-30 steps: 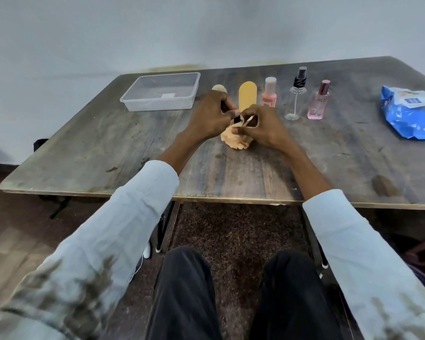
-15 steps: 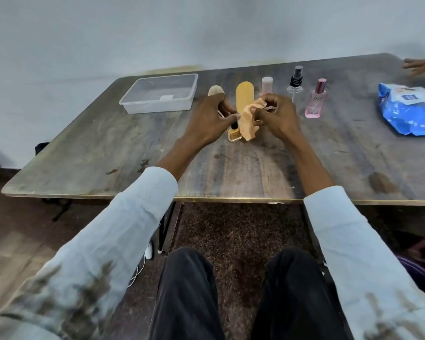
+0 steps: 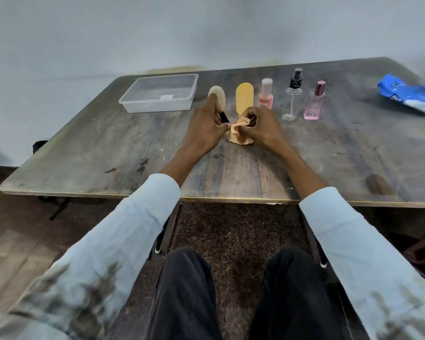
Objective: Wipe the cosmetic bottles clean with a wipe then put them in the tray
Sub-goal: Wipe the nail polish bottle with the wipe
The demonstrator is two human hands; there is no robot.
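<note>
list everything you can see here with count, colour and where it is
tray: 1, clear plastic, far left of table, nothing in it but a small white label
beige oval bottle: 1, standing right of tray, partly behind left hand
yellow oval bottle: 1, standing in the row
pink bottle: 1, pale cap, in the row
clear spray bottle: 1, black nozzle
pink perfume bottle: 1, dark red cap, right end of row
wipes packet: 1, blue, far right
table: 1, worn grey-brown wood
small bottle: 1, black cap showing, in left hand
wipe: 1, orange, crumpled, in right hand
left hand: 1
right hand: 1
</note>
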